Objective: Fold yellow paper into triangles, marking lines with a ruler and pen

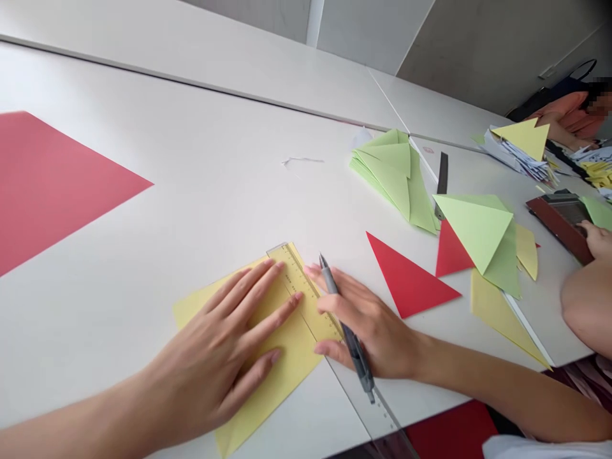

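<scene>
A clear ruler (308, 299) lies along the right edge of a yellow paper sheet (268, 401) on the white table. Flat across the sheet, my left hand (234, 338) has its fingers spread, with fingertips pressing on the ruler. My right hand (368, 319) holds a grey pen (354, 350), its point facing away from me. The fingers of that hand touch the ruler's right side. Part of the sheet is hidden under my left hand and the ruler.
Red paper triangles (406, 280) and green paper pieces (392, 172) lie to the right, near a dark-handled cutter (442, 175). A large red sheet (62, 191) is at left. Another person's hand (600, 241) rests by a reddish-brown paper trimmer (557, 223). A person (568, 118) sits farther back.
</scene>
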`<state>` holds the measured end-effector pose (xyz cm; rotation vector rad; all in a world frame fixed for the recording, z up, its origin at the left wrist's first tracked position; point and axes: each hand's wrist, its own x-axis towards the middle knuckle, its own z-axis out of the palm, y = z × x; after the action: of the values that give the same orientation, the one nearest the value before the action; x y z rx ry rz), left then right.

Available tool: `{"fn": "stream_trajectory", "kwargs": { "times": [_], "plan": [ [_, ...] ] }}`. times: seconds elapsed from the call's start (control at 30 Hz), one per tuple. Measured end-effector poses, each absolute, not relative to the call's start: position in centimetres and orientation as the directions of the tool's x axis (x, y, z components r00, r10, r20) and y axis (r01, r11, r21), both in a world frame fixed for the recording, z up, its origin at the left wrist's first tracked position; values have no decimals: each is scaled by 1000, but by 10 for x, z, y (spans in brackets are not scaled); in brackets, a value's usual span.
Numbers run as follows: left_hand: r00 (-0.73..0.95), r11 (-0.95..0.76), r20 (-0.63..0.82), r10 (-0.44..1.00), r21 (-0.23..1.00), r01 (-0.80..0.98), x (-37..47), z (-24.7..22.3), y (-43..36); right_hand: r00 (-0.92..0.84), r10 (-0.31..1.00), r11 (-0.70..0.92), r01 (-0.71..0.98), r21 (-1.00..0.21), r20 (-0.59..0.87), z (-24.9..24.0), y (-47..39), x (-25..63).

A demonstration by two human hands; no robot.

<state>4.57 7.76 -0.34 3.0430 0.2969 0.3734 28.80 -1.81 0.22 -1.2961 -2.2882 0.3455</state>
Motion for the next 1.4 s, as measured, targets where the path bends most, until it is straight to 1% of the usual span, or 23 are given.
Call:
{"fn": "stream_trajectory", "kwargs": {
  "times": [0.07,0.2,0.27,0.37,0.57,0.63,0.7,0.77,0.87,0.93,1.0,1.07,1.13,1.2,1.23,1.27,1.3,1.33,1.4],
  "plan": [
    [951,-975,226,211,112,190,46,-4,78,-431,858,513,737,-440,279,5,-25,296],
    [945,-965,222,240,160,207,48,-4,80,-354,916,400,790,-464,187,6,-44,310],
    [943,-969,243,227,155,193,50,-4,81,-317,936,351,813,-465,153,5,-51,313],
    [946,-975,250,205,139,175,52,-5,83,-297,946,322,821,-472,128,2,-55,315],
    [955,-967,202,217,176,183,53,-5,85,-289,946,325,826,-461,150,3,-53,314],
    [955,-968,203,216,168,183,52,-5,85,-316,929,370,823,-431,192,7,-59,309],
    [953,-968,204,222,164,191,52,-5,85,-387,896,443,800,-404,217,12,-72,300],
    [951,-964,195,239,166,208,51,-4,84,-452,875,483,778,-402,174,15,-90,291],
    [952,-958,160,261,165,235,52,-3,82,-421,905,408,820,-402,60,11,-119,282],
    [944,-949,157,290,175,262,51,-3,79,-361,933,329,840,-432,9,6,-134,281],
    [924,-934,192,332,206,293,50,-5,77,-300,954,270,835,-479,15,3,-145,283],
    [893,-911,234,384,253,326,48,-7,77,-235,971,218,802,-556,41,1,-153,287],
    [867,-887,249,432,291,358,44,-8,80,-134,990,136,749,-649,52,3,-160,294],
    [881,-886,213,423,300,353,39,-5,87,-41,994,99,696,-711,98,6,-165,303],
    [896,-894,190,401,297,337,37,-3,91,-36,988,134,683,-718,150,7,-166,307],
    [908,-901,178,379,296,317,34,0,96,-78,974,208,685,-698,214,9,-166,310],
    [921,-908,165,352,299,293,33,4,100,-160,947,307,700,-644,278,10,-164,313],
    [932,-913,156,328,305,270,31,8,103,-267,907,413,719,-559,327,11,-161,315],
    [952,-923,141,273,317,218,30,15,108,-469,813,574,743,-344,344,14,-151,316]
  ]
}}
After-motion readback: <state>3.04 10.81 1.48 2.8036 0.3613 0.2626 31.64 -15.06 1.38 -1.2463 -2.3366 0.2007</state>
